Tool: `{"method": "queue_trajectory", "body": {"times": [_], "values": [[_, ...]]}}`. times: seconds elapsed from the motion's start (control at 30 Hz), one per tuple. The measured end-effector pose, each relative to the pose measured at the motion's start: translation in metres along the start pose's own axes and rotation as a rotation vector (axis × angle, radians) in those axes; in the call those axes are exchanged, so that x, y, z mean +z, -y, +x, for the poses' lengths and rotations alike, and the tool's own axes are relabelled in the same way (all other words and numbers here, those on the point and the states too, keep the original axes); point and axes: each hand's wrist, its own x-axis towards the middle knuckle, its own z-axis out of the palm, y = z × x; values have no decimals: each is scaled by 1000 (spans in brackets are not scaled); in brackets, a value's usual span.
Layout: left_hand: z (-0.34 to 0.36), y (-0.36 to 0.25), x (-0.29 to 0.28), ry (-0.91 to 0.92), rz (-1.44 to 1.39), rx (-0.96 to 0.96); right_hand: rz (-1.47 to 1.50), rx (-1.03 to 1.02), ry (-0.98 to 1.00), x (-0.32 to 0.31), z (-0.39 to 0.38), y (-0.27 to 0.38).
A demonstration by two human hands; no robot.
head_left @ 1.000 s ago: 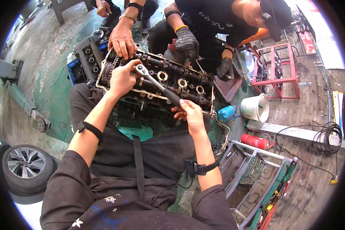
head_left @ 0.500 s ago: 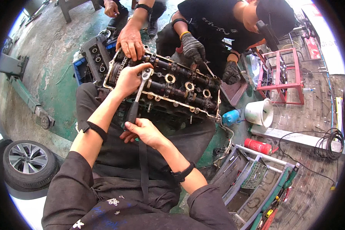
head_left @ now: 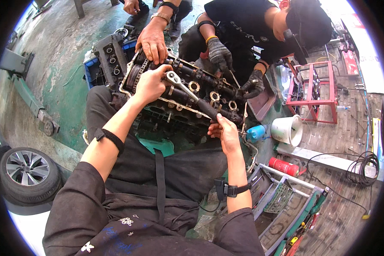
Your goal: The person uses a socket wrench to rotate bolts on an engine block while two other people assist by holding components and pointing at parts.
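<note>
A greasy engine cylinder head (head_left: 187,91) with camshafts lies in front of my knees. My left hand (head_left: 150,84) presses on the chrome head of a ratchet wrench (head_left: 187,93) set on the cylinder head. My right hand (head_left: 224,130) grips the wrench's black handle at its lower right end. A co-worker's bare hand (head_left: 152,41) rests on the far left end of the cylinder head. Another person's gloved hands (head_left: 219,53) work at its far right side.
A second engine part (head_left: 109,53) lies on a blue crate at the back left. A white bucket (head_left: 288,130), a red can (head_left: 284,166) and a red metal stand (head_left: 313,91) are to the right. An open tool tray (head_left: 286,205) sits lower right, a car wheel (head_left: 27,175) lower left.
My right hand swung the wrench handle from the right toward me half a second ago, and has now swung it back out to the right. My left hand stayed on the wrench head.
</note>
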Motion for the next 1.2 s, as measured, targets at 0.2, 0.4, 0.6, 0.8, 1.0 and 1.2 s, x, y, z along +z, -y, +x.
{"method": "queue_trajectory", "body": {"times": [0.2, 0.4, 0.6, 0.8, 1.0, 1.2], "values": [[-3, 3, 1, -22, 85, 34, 207, 112, 414, 27, -23, -33], [-3, 0, 4, -61, 156, 52, 70, 57, 477, 47, -32, -38], [-3, -4, 2, -43, 8, 124, 45, 127, 655, 112, -34, -46], [-1, 3, 3, -14, 2, 40, 33, -21, 512, 86, -37, -46], [1, 5, 4, 21, -20, 17, -30, 30, 118, 15, -18, -12], [-3, 4, -1, -3, 7, 27, -146, 14, 290, 12, -8, -12]]}}
